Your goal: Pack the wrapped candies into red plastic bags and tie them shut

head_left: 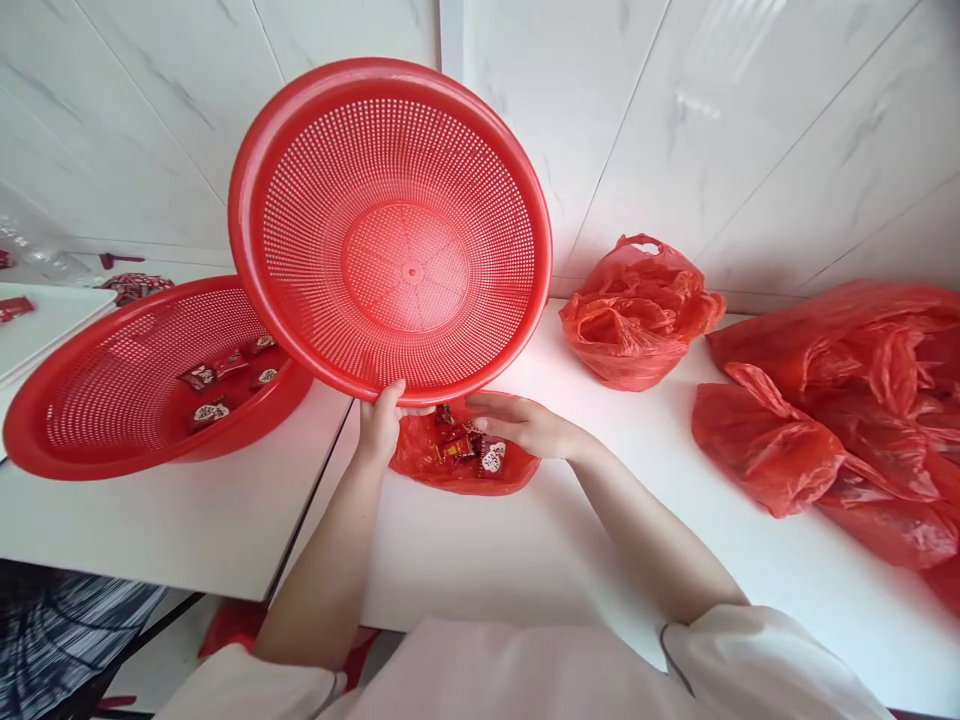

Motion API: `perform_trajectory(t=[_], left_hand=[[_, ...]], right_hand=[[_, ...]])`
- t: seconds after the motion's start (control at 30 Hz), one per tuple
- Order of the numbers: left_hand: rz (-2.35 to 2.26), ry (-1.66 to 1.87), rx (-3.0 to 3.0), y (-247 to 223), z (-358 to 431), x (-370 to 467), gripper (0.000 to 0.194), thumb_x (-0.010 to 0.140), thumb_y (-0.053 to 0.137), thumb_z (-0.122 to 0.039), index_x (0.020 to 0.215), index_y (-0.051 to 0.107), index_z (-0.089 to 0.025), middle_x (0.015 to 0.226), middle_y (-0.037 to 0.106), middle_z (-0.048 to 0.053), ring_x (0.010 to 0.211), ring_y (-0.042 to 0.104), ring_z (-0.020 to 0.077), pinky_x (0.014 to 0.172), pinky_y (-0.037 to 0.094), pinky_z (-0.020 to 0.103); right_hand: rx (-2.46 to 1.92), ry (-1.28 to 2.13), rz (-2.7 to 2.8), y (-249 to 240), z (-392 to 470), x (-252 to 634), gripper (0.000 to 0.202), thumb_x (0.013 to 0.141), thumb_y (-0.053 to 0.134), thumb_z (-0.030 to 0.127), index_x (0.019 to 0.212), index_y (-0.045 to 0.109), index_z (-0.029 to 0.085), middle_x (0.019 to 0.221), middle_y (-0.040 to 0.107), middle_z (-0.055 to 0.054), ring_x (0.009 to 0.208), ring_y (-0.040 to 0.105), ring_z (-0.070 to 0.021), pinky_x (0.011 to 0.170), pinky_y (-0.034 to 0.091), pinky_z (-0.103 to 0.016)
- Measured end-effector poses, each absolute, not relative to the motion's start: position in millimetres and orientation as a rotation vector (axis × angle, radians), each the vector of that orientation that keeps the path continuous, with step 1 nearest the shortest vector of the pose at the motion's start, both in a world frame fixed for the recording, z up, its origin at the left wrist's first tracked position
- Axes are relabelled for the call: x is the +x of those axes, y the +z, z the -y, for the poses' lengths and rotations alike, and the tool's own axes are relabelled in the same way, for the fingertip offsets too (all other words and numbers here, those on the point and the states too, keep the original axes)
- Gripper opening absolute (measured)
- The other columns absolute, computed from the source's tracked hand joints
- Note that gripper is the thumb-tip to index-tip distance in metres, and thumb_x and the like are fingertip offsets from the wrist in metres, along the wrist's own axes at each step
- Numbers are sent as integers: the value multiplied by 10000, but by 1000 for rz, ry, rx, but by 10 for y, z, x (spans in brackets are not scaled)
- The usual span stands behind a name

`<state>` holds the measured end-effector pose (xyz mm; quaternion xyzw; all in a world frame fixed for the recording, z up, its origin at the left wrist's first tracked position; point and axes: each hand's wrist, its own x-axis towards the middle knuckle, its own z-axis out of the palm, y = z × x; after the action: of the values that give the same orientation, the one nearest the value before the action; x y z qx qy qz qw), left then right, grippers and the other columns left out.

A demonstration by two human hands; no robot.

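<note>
Left hand (381,425) pinches the lower rim of the tilted red basket (390,230), holding it up on edge with its open side facing the camera, above the small red bag (461,460) of wrapped candies. Right hand (525,425) lies open on that bag, fingers loose and gripping nothing, just under the basket rim. Second basket (150,385) with candies sits left on the white table (187,520).

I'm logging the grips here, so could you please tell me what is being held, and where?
The left hand grips the tilted red basket by its bottom rim. The right hand rests on the small red bag, gripping nothing visibly.
</note>
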<state>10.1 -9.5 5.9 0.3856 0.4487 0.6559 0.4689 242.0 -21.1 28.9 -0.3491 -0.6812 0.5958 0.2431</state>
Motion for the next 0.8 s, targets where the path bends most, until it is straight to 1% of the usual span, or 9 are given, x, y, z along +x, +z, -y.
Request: perform_trajectory(t=[0.1, 0.17, 0.23, 0.33, 0.4, 0.5, 0.6, 0.67, 0.8], left_hand=[[-1100, 1600, 932, 65, 100, 113, 546, 725, 687, -305, 1251, 547, -254, 1131, 618, 75, 862, 684, 239, 545, 623, 312], [-1089, 1585, 915, 90, 105, 117, 530, 724, 684, -302, 1236, 557, -247, 1133, 623, 73, 881, 685, 242, 566, 626, 316], [-1074, 1555, 888, 126, 113, 121, 481, 730, 668, -298, 1197, 577, -227, 1090, 641, 66, 893, 686, 243, 594, 632, 325], [-1042, 1478, 847, 175, 138, 143, 393, 748, 642, -296, 1124, 593, -194, 1028, 668, 61, 911, 685, 249, 618, 637, 345], [-1019, 1419, 837, 193, 159, 166, 369, 756, 639, -302, 1103, 591, -186, 1047, 679, 67, 936, 682, 256, 624, 636, 349], [-1002, 1342, 867, 210, 184, 179, 371, 771, 643, -344, 1101, 589, -183, 1060, 694, 79, 935, 690, 260, 612, 630, 338], [-956, 1215, 1012, 264, 196, 106, 472, 804, 598, -498, 1140, 584, -168, 970, 716, 110, 872, 712, 276, 594, 617, 342], [-990, 1202, 1195, 337, 217, -4, 584, 813, 567, -574, 1240, 536, -177, 946, 720, 113, 825, 722, 267, 623, 612, 355], [-1556, 1536, 1425, 463, 336, -343, 654, 809, 648, -465, 1382, 437, -229, 979, 705, 84, 803, 718, 221, 792, 590, 402]], right_hand=[[-1026, 1340, 1934, 358, 196, 2488, 314, 913, 549, 340, 1191, 631, 219, 1208, 668, -58, 1062, 646, -210, 981, 504, -393], [-1045, 1194, 1897, 405, 192, 2533, 269, 919, 526, 305, 1154, 620, 213, 1112, 694, -57, 967, 675, -201, 923, 533, -392], [-1072, 1101, 1836, 444, 198, 2560, 344, 916, 516, 277, 1257, 544, 247, 1088, 693, -49, 904, 694, -198, 863, 559, -391], [-1088, 938, 1799, 462, 204, 2564, 503, 892, 527, 248, 1383, 434, 297, 1139, 672, -44, 922, 692, -205, 876, 564, -408], [-1111, 793, 1782, 440, 194, 2553, 441, 870, 552, 255, 1307, 501, 280, 1143, 665, -46, 942, 676, -207, 913, 552, -414], [-1181, 593, 1762, 387, 165, 2544, 257, 842, 601, 284, 1094, 571, 246, 1074, 673, -45, 902, 662, -206, 919, 541, -411], [-1198, 499, 1713, 371, 146, 2566, 213, 842, 617, 323, 1028, 555, 243, 1065, 673, -49, 907, 664, -206, 914, 540, -392], [-1199, 496, 1631, 396, 142, 2603, 229, 838, 625, 353, 1025, 548, 244, 1060, 675, -44, 892, 678, -201, 896, 549, -379], [-1238, 428, 1455, 497, 140, 2720, 280, 817, 652, 372, 1039, 550, 236, 1002, 684, -46, 851, 701, -210, 825, 569, -364]])
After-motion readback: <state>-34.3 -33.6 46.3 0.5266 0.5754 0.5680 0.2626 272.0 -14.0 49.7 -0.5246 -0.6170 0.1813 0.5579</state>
